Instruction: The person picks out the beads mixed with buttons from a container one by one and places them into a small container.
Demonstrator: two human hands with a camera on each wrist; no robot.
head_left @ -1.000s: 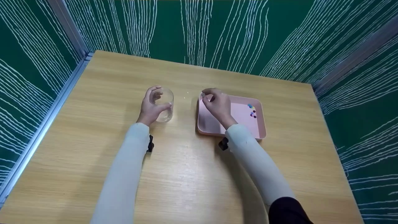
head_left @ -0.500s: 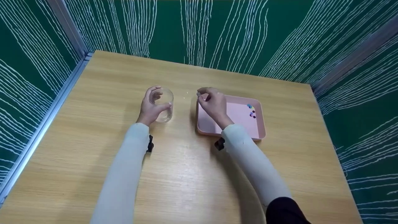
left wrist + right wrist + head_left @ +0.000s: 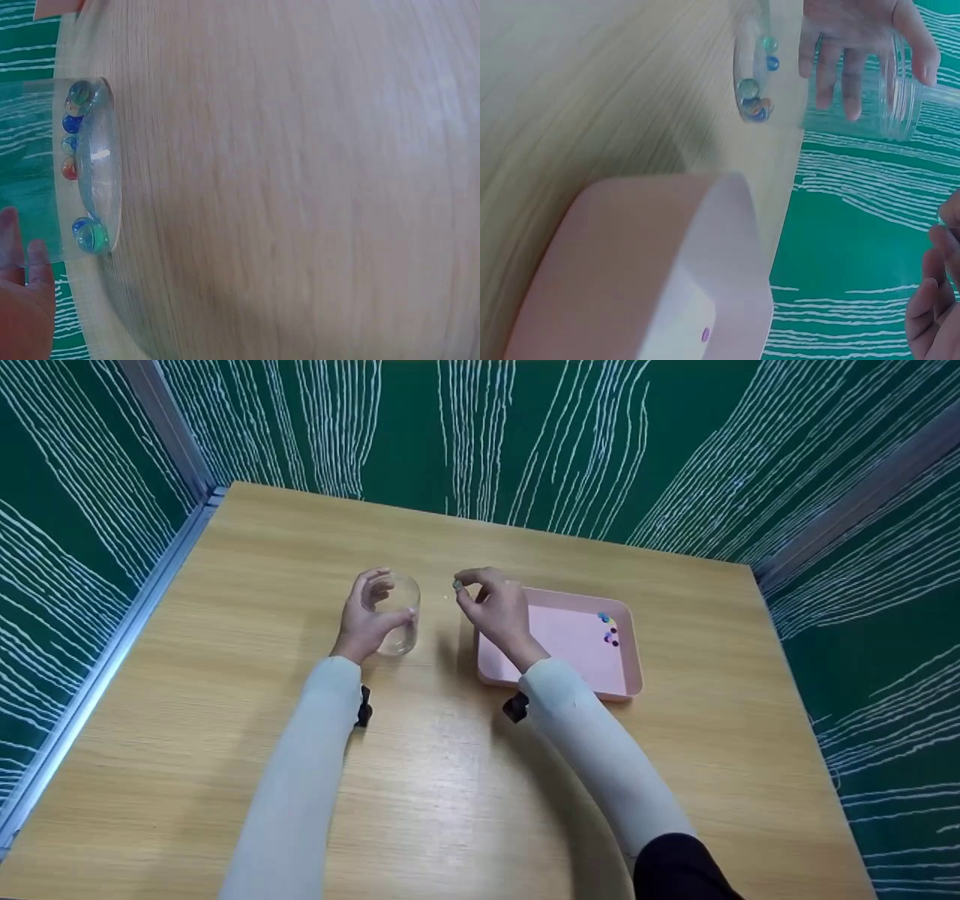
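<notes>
My left hand (image 3: 366, 616) is wrapped round a clear glass jar (image 3: 402, 637), which stands upright on the table. Several coloured marbles (image 3: 92, 237) lie on the jar's bottom, as the left wrist view shows. To the right of the jar's mouth, my right hand (image 3: 496, 607) is raised and pinches a small greenish marble (image 3: 457, 584) between thumb and forefinger. Its wrist is above the left side of a pink tray (image 3: 555, 645). Inside that tray, near its right wall, are several small coloured round pieces (image 3: 607, 638), too small to identify.
The wooden table (image 3: 420, 780) bears the jar and tray, with a gap between them. Tiny pale specks (image 3: 445, 597) lie behind that gap. Green panels with white streaks (image 3: 409, 435) enclose the back and sides, joined by metal posts (image 3: 169, 427).
My right hand has moved left with the pinched marble, from over the tray's left part to past its left edge, nearer the jar. The left hand and jar have stayed put.
</notes>
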